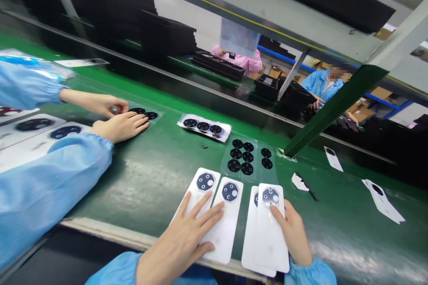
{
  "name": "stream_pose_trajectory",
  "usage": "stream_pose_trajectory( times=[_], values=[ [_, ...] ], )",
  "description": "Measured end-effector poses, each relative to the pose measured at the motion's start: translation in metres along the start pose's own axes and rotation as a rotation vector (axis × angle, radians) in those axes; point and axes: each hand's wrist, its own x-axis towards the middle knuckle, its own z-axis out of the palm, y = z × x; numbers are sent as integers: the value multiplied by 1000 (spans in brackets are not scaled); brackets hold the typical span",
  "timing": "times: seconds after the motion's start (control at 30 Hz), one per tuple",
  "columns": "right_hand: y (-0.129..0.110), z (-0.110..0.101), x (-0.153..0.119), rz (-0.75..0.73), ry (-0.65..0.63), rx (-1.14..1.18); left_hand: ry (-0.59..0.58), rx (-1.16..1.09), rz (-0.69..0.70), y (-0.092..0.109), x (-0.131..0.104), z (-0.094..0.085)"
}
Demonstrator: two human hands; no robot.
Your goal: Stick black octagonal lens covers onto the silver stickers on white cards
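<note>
My left hand (pixel 183 240) lies with its fingers spread over two white phone back panels, the left panel (pixel 201 196) and the right panel (pixel 228 227). Each has a dark camera disc near its top end. At the table's front edge, my right hand (pixel 294 229) grips the right side of another white phone back panel (pixel 270 236), its thumb on top just below the camera disc. This panel overlaps one more white panel (pixel 249 240) beneath it. Farther back, a clear sheet (pixel 241 156) carries rows of black camera-shaped stickers.
A co-worker's hands (pixel 117 120) rest on black stickers at the left. Behind my panels lie a sticker strip (pixel 203 128) and a small sheet (pixel 266 158). White scrap (pixel 300 182) and a white panel stack (pixel 383 200) lie rightward. A green post (pixel 334 111) slants up behind.
</note>
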Motion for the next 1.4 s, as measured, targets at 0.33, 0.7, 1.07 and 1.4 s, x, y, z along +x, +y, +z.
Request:
stream_pose_trajectory(
  times=[0.33, 0.7, 1.07, 1.4],
  values=[
    [7, 18, -11, -21, 118, -15, -106, -32, 218, 58, 32, 15],
    [20, -38, -5, -146, 207, -397, -37, 155, 173, 56, 54, 8],
    [30, -40, 15, -840, 13, -813, 24, 359, 216, 57, 113, 23],
    [34, -36, 18, -924, 59, -936, 69, 389, 244, 50, 105, 26]
  ],
)
